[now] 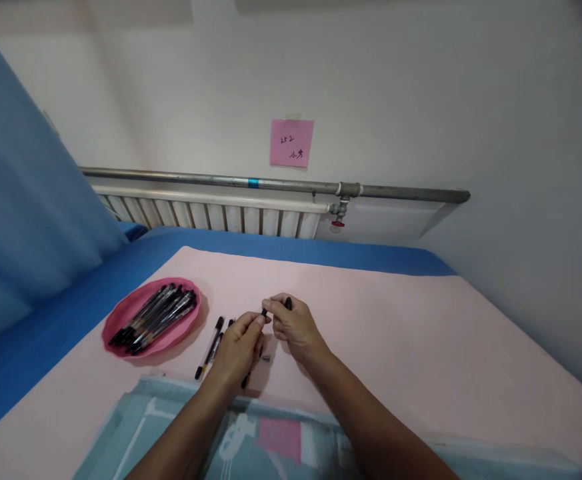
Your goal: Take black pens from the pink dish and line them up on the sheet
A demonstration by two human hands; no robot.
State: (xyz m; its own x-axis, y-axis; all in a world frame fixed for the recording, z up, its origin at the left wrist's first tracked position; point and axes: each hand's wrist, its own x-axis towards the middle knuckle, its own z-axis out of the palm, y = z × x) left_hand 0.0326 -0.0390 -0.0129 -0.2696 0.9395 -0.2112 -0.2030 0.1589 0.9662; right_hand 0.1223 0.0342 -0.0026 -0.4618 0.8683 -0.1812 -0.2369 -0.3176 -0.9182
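My left hand (243,341) is closed, its thumb and fingers pinching a small black pen part (264,311). At the upper end of that part, the thumb and forefinger of my right hand (295,328) meet it in a pinch. A black pen cap (288,303) sticks up from between the fingers of my right hand. Below the hands is a dark pen piece (245,381), partly hidden by my left hand, and near it a small clear-looking piece (266,359). Left of my left hand, capped gel pens (209,348) lie on the pink sheet.
A pink oval basket (197,317) with many black pens (158,317) stands at the left on the pink table cover (395,347). A patterned blue-green cloth (135,427) lies along the near edge. Behind are a radiator (221,217), a pipe and a wall; a blue curtain (25,200) hangs left.
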